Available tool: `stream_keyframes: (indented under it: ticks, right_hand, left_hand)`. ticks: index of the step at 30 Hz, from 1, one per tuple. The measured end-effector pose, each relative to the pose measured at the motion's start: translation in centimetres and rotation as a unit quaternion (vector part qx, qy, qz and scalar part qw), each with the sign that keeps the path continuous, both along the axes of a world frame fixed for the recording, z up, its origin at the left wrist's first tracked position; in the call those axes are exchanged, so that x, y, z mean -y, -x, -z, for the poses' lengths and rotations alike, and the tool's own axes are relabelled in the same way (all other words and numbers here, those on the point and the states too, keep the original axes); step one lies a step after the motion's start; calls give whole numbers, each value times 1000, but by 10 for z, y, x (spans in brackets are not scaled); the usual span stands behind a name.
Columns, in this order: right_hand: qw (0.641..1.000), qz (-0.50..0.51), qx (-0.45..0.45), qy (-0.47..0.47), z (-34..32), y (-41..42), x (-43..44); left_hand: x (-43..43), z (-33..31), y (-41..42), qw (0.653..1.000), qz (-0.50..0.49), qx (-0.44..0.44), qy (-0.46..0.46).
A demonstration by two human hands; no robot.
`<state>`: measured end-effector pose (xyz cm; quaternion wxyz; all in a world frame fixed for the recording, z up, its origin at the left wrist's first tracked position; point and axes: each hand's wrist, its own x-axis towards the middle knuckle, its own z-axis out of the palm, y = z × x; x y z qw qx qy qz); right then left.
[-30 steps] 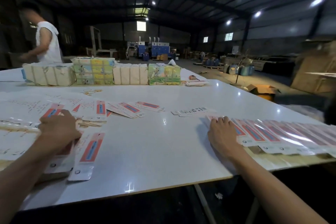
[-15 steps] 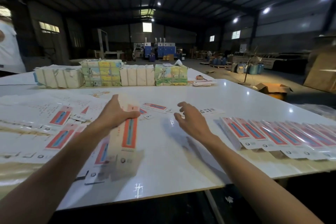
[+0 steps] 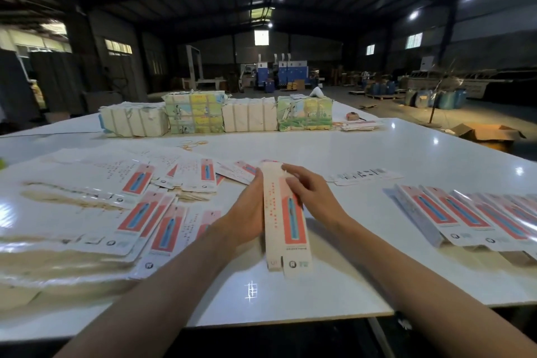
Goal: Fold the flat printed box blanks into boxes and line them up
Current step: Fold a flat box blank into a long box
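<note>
Over the counter (image 3: 319, 293) near its front edge, one box blank (image 3: 286, 212), half folded, long axis pointing away from the person, left hand (image 3: 247, 212) gripping its left side, right hand (image 3: 313, 197) curled round its right side; lined-up boxes (image 3: 465, 218) lie rightward, nearer the right hand.

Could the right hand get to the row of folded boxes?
Probably yes: only bare table separates the right hand from the row of folded boxes, though it holds the box blank.

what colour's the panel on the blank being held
Red-orange with a blue strip down it, on the white blank. Head view.
</note>
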<state>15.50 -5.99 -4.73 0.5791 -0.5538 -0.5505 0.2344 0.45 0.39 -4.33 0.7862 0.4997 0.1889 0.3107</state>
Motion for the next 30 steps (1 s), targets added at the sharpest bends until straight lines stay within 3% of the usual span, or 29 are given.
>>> stream_keyframes:
  ticks: [3, 5, 11, 15, 19, 30]
  right_hand:
    - [999, -22, -24, 18, -1, 3, 6]
    - [999, -24, -25, 24, 1, 5, 8]
    - [998, -45, 19, 26, 1, 5, 4]
    - [995, -44, 24, 85, -7, -3, 1]
    - [991, -92, 43, 84, -13, -12, 8]
    - [956, -203, -191, 96, -16, -13, 12]
  left_hand:
    - [-4, 8, -1, 1000, -15, -16, 1]
    - [-8, 10, 0, 996, -51, -71, 17]
    - [-20, 7, 6, 984, -91, -151, -37]
    - [-15, 8, 5, 986, -40, -157, -46]
    - [-15, 14, 7, 990, 13, -133, -42]
    - [-10, 11, -1, 990, 7, -110, -90]
